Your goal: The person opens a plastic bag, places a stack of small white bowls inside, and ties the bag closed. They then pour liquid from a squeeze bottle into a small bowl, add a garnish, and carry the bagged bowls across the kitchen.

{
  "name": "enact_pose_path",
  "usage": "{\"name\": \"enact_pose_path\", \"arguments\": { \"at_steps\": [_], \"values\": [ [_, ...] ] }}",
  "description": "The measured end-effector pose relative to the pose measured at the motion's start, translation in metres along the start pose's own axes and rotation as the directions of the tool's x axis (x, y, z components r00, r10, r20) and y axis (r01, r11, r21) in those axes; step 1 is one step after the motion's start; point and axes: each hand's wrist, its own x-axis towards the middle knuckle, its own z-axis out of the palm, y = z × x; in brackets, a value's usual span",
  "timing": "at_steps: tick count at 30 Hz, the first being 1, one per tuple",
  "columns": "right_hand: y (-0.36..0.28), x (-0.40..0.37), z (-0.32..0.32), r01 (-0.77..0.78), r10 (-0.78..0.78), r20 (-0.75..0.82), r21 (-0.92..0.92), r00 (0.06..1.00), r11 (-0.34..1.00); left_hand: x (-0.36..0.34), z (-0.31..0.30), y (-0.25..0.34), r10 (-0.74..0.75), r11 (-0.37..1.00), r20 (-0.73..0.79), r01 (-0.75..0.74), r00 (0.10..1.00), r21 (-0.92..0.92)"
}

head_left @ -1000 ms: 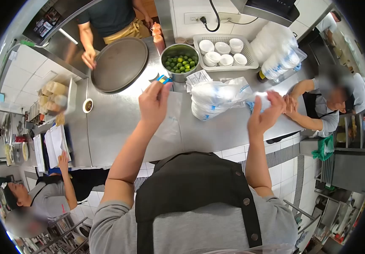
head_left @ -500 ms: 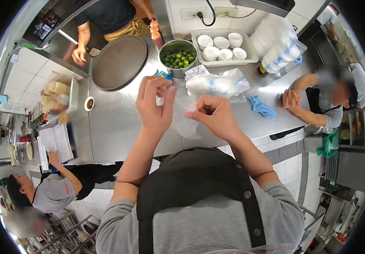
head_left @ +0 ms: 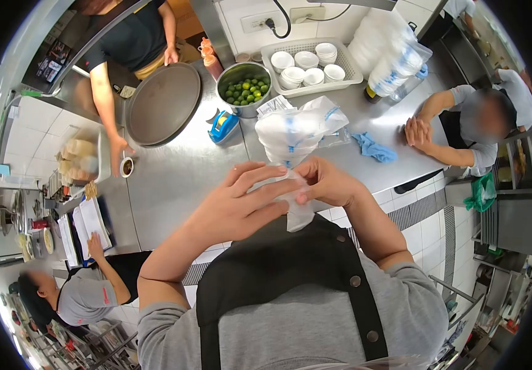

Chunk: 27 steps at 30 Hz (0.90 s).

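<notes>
Both my hands are close to my chest, working one small clear plastic bag (head_left: 296, 213). My left hand (head_left: 241, 200) pinches its top with fingers stretched across. My right hand (head_left: 327, 182) grips the same bag from the right side. The bag hangs down in front of my dark apron. On the steel counter (head_left: 173, 179) beyond my hands lies a pile of plastic bags with blue print (head_left: 293, 132). A blue tape dispenser (head_left: 224, 126) sits to the left of that pile.
A steel bowl of green limes (head_left: 245, 88), a white basket of small bowls (head_left: 308, 65), a round dark tray (head_left: 162, 103) and a blue cloth (head_left: 374, 148) are on the counter. One person leans on the counter at right, another stands behind the tray, a third crouches at left.
My hands came together and drew back from over the counter toward my chest, both now holding the small bag. The tape dispenser is uncovered. The person behind the tray shifted an arm.
</notes>
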Motion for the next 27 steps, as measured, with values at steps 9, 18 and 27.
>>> {"name": "enact_pose_path", "arguments": {
  "at_steps": [9,18,27],
  "values": [
    [0.000,-0.018,-0.018,-0.043,0.043,0.006,-0.044,0.999,0.998,0.024,0.016,0.003,0.139,0.990,0.016,-0.139,0.990,-0.026],
    [-0.075,-0.055,0.019,0.497,-0.558,0.162,-0.690,0.814,0.525,0.038,0.039,-0.004,0.149,0.961,0.074,-0.127,0.986,-0.245],
    [-0.066,-0.069,-0.030,0.231,-0.599,-0.283,-0.736,0.749,0.636,0.098,0.030,-0.009,-0.270,0.959,-0.181,0.248,0.946,-0.134]
  ]
}}
